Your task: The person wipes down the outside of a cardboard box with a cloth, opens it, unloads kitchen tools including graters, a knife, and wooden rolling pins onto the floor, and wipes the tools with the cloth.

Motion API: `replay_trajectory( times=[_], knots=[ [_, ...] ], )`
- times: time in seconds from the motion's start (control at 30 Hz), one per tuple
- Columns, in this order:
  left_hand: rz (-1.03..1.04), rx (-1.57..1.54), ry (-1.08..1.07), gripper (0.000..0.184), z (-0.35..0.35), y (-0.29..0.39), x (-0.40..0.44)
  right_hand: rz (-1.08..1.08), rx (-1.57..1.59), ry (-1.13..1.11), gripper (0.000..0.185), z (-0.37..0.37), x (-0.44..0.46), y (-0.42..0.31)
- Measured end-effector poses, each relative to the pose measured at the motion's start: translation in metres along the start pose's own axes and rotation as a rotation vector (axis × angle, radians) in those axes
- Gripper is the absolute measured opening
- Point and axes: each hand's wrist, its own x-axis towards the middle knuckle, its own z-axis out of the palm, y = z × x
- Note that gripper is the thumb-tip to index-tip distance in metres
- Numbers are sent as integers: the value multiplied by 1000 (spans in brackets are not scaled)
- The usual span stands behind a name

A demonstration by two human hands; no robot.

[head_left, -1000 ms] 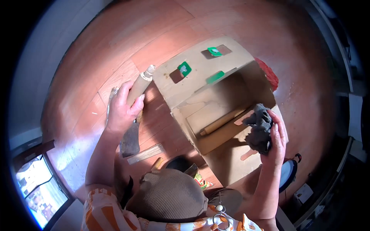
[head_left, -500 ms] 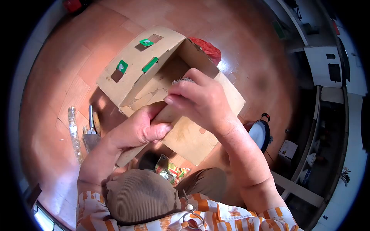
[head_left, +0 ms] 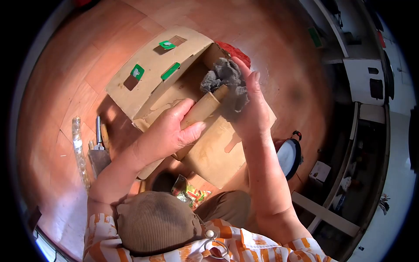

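Note:
My left hand [head_left: 172, 129] is wrapped around a wooden rolling pin [head_left: 201, 109], which slants up and to the right. Its narrow handle points toward my right hand [head_left: 256, 111]. A crumpled grey cloth [head_left: 227, 73] lies against that palm and around the handle's end, while the fingers stretch upward behind it. Below both hands is an open cardboard box [head_left: 150, 72] with green-edged flaps in its cut-outs. The pin's lower part is hidden by my left hand and forearm.
On the floor to the left are a broad-bladed cleaver [head_left: 99, 158] and a plastic-wrapped stick [head_left: 78, 150]. A colourful packet [head_left: 188, 192] sits near my knees. To the right stand a pan [head_left: 289, 157], a small white box [head_left: 320, 171] and shelving [head_left: 327, 214]. Red plastic [head_left: 238, 53] shows behind the box.
My right hand has opened out from a curled grip and turned its palm, so the grey cloth and the pin's handle now show. My left hand has shifted slightly upward.

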Motion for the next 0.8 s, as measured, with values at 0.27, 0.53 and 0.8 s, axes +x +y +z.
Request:
replay_trajectory(
  times=[0.27,0.53,0.8],
  knots=[
    [-527,-427,-271,32,-4,8,-4,-27,-273,208,32,-6,-3,14],
    [-513,-394,-172,31,14,-12,-21,-140,-164,223,37,-15,10,2],
    [-318,406,84,30,23,-16,-16,73,-181,288,39,-8,-32,49]
  ],
)
